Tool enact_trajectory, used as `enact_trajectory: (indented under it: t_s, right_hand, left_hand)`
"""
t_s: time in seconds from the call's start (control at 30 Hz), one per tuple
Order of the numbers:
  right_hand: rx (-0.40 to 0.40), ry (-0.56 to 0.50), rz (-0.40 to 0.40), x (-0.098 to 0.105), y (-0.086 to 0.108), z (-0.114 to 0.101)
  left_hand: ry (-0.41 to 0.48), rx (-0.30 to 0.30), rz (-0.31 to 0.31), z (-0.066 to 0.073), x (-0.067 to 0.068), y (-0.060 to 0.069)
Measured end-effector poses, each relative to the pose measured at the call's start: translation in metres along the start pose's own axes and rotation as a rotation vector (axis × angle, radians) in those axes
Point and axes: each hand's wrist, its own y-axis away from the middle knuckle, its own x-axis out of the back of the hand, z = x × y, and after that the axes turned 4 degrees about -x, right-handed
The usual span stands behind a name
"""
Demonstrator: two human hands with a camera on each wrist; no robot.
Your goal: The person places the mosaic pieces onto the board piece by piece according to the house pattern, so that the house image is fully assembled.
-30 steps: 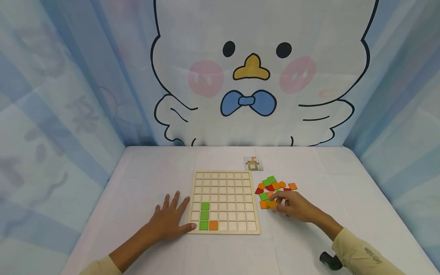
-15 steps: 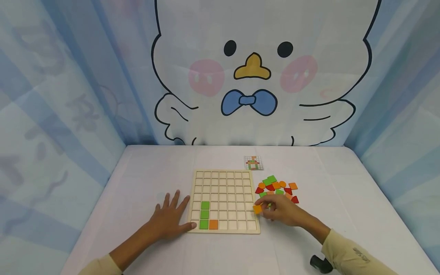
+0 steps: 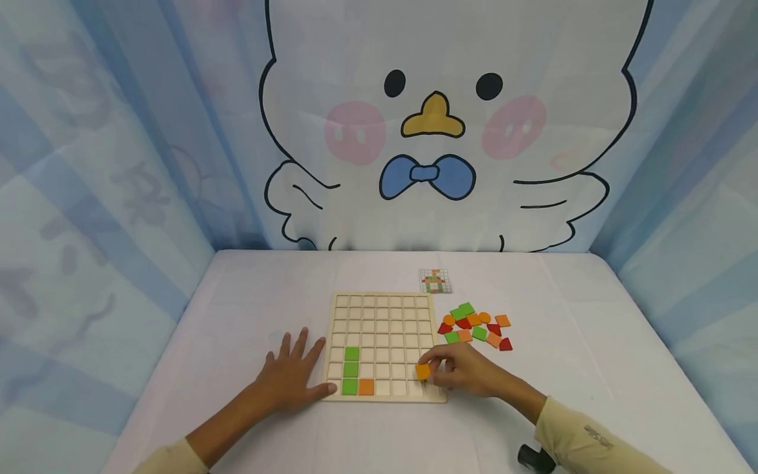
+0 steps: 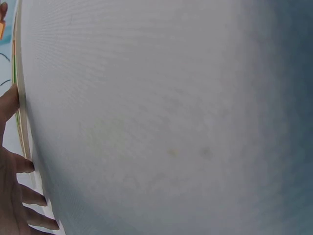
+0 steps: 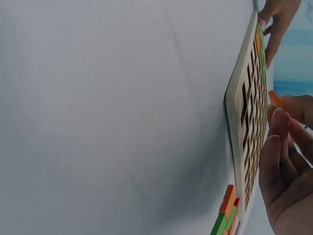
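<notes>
R hand [image 3: 464, 372] pinches orange sq. tile [image 3: 422, 372] over R side of wooden grid board [image 3: 393, 327]; L hand [image 3: 289, 383] spread, thumb on board's near-L corner. Prob. best: grip tile edges only, level it, line up w/ board's grid.

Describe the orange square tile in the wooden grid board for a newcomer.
On the white table lies the pale wooden board. In its nearest row, right of a green square tile, sits the orange square tile, the only orange tile seated.
</notes>
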Motion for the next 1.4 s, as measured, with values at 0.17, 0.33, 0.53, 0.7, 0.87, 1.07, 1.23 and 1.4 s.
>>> enact_trajectory:
  t_s: [0.17,0.33,0.53,0.7,0.87,1.07,1.23,1.4]
  right_hand:
    - [0.014,-0.029,-0.022,-0.011,-0.006,-0.005]
    - [0.039,-0.037,-0.035,-0.022,-0.012,-0.009]
    - [0.050,-0.046,-0.054,-0.030,-0.019,-0.016]
    - [0.060,-0.045,-0.054,-0.035,-0.024,-0.021]
    - [0.016,-0.047,-0.055,-0.040,-0.027,-0.024]
    - [0.020,0.003,-0.029,-0.046,-0.030,-0.025]
    - [0.024,0.022,-0.023,-0.051,-0.032,-0.026]
    - [0.023,0.061,-0.006,-0.053,-0.034,-0.026]
  left_hand:
    - [-0.007,0.012,-0.011,-0.002,0.000,0.002]
    - [0.001,0.009,-0.013,-0.002,-0.001,0.002]
    - [-0.001,0.001,-0.015,-0.004,-0.001,0.001]
    - [-0.014,-0.005,0.007,-0.004,0.000,-0.001]
    - [-0.011,-0.007,0.011,-0.005,-0.001,-0.002]
    - [-0.016,-0.012,0.011,-0.005,-0.002,-0.002]
    - [-0.011,-0.011,0.006,-0.004,-0.003,-0.002]
    - [-0.007,-0.010,0.009,-0.003,-0.004,-0.001]
